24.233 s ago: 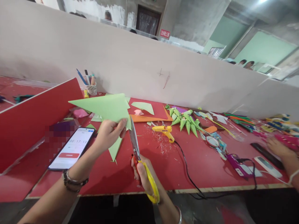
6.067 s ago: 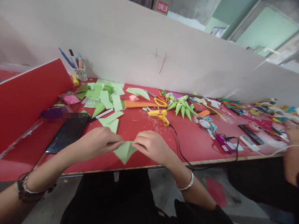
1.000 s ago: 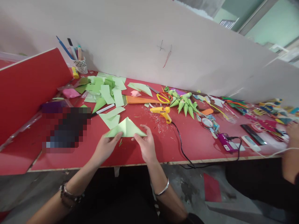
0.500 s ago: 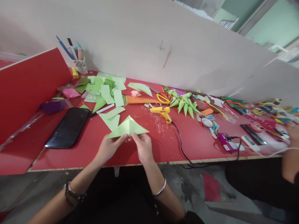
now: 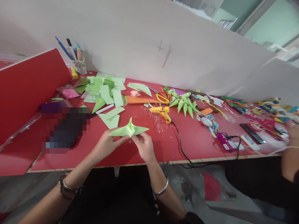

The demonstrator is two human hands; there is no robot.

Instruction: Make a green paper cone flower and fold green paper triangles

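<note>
A light green folded paper point(image 5: 130, 130) is held up over the red table's front part, its middle raised into a pointed ridge with a wing on each side. My left hand point(image 5: 106, 145) pinches its lower edge left of the middle. My right hand point(image 5: 144, 147) grips the same edge just to the right, thumbs nearly touching. Behind the paper lie loose green paper pieces point(image 5: 111, 119). A yellow glue gun point(image 5: 161, 112) rests to the right, with paper shreds beside it.
A blurred dark object point(image 5: 67, 129) lies left on the table. Orange-and-yellow scissors point(image 5: 163, 97) and green folded cones point(image 5: 184, 105) are at the back. A black cord point(image 5: 180, 143) runs to a purple socket box point(image 5: 225, 142). Another person's arm point(image 5: 289, 155) is far right.
The paper was a flatter triangle with a central crease; its middle now stands up in a point and its sides have narrowed. Both hands have shifted slightly and still hold it.
</note>
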